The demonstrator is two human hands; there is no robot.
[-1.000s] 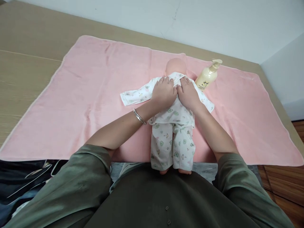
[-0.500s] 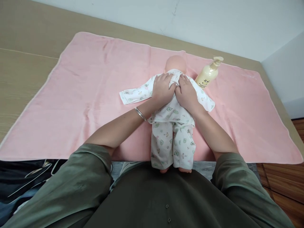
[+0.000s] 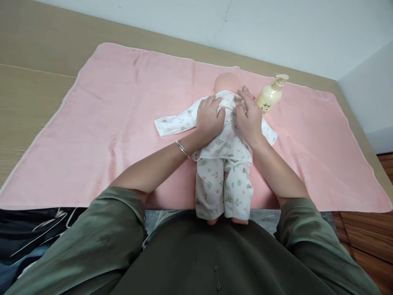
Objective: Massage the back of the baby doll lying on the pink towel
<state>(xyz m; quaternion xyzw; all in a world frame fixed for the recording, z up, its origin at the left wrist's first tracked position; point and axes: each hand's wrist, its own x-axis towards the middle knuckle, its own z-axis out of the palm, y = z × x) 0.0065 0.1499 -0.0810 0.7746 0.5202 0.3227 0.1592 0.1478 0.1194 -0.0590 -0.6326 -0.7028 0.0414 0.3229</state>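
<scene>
While the left hand [image 3: 210,119] is being held flat against the upper part of a printed pyjama top [image 3: 227,143], its thumb apart from its fingers, nothing is being gripped by it. A silver bangle [image 3: 183,149] is being worn on that wrist. The right hand [image 3: 250,121] is being held open and tilted over the top's other side, nothing being grasped; whether the cloth is being touched cannot be told. Beneath both hands, a doll [image 3: 227,82] in the pyjamas is being supported by a pink blanket [image 3: 147,102], its feet reaching past the near edge. Just beyond the right hand, a pale yellow pump bottle [image 3: 270,96] is being partly covered by it. The blanket is being borne by a wood-toned table [image 3: 30,94], bordered by a white wall [image 3: 276,37].
</scene>
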